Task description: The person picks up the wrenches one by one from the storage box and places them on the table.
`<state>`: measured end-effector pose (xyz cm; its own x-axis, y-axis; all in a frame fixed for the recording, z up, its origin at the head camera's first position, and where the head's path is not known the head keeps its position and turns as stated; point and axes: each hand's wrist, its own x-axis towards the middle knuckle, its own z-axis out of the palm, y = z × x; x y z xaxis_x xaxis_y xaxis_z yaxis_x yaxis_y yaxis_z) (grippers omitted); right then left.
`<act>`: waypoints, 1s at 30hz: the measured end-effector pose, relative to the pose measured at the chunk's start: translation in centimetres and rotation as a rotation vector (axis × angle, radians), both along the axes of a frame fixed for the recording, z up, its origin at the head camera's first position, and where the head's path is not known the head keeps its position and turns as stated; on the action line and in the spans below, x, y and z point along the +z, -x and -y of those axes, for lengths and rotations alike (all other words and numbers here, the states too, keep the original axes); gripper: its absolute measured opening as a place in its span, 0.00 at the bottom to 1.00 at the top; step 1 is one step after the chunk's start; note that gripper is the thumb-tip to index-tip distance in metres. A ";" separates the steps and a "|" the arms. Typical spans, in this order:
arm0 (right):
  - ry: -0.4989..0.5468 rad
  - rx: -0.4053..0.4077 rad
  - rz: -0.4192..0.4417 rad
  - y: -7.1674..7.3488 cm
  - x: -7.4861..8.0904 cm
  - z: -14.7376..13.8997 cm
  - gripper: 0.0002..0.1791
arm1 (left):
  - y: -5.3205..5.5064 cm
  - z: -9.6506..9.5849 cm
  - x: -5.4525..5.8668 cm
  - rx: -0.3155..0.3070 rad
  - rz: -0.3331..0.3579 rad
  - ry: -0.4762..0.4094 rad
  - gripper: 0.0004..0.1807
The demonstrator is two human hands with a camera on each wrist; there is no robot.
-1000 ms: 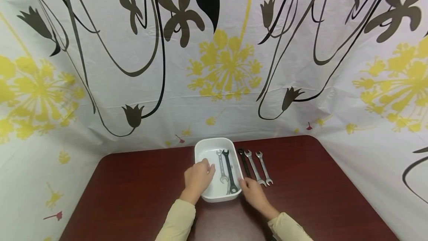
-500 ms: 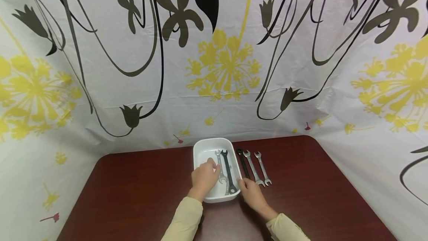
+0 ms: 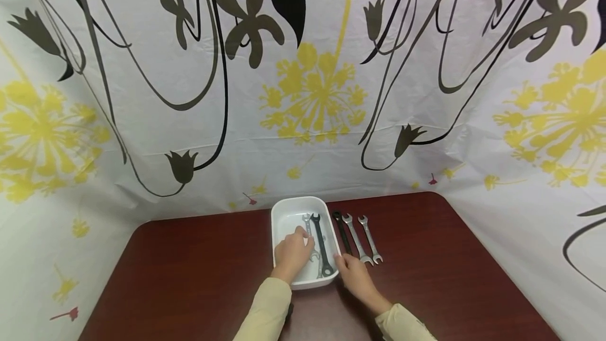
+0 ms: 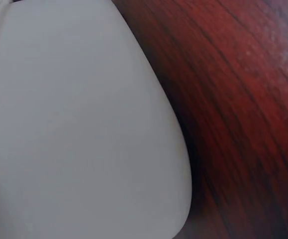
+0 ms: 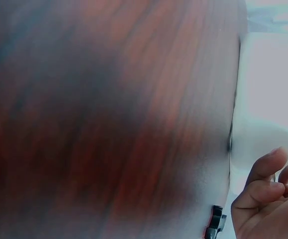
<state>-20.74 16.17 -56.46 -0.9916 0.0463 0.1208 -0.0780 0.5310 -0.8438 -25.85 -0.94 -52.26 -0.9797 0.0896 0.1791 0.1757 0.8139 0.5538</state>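
A white tray (image 3: 279, 214) holds a silver open-end wrench (image 3: 306, 220), a black wrench (image 3: 320, 241) and a silver piece, partly hidden beside the black one. My left hand (image 3: 292, 252) reaches over the left rim, its fingertips right at the middle of the silver wrench and covering part of it; whether they pinch it I cannot tell. My right hand (image 3: 356, 276) grips the tray's right rim near the front corner. In the right wrist view, its curled fingers (image 5: 263, 191) lie against the pale tray wall (image 5: 268, 99). The left wrist view shows the tray's outer wall (image 4: 84, 124).
Right of the tray, a black wrench (image 3: 342, 231) and two silver wrenches (image 3: 357, 240) (image 3: 370, 239) lie side by side on the dark red-brown table (image 3: 203, 278). A printed floral cloth (image 3: 303, 162) hangs behind the table and along both sides.
My left hand has moved right inside the tray, from its left part to over the silver wrench. The right hand keeps its place at the rim. The whole view has shifted slightly.
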 end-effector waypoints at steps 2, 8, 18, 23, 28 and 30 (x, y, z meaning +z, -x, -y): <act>0.005 0.004 0.004 0.0 0.0 0.0 0.22 | 0.2 -0.1 -0.2 -0.002 0.016 -0.003 0.11; 0.001 0.002 0.013 0.1 0.0 0.0 0.21 | 0.8 -0.5 -0.7 -0.005 0.076 -0.016 0.13; -0.005 0.013 0.036 -0.2 0.0 0.2 0.21 | 1.0 -1.0 -1.9 -0.012 0.140 -0.086 0.13; -0.011 0.001 0.036 -0.2 -0.1 0.1 0.21 | 1.3 -1.0 -2.6 -0.011 0.154 -0.094 0.14; -0.026 -0.002 0.031 0.0 -0.2 0.1 0.21 | 1.6 -1.1 -3.0 0.003 0.156 -0.078 0.13; -0.027 -0.004 0.031 0.1 -0.1 0.1 0.21 | 1.7 -1.1 -3.0 0.007 0.162 -0.078 0.13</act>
<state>-20.80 16.10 -56.60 -0.9947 0.0475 0.0916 -0.0501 0.5542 -0.8309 -27.54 0.11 -55.23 -0.9969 0.0749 0.0255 0.0740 0.7680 0.6362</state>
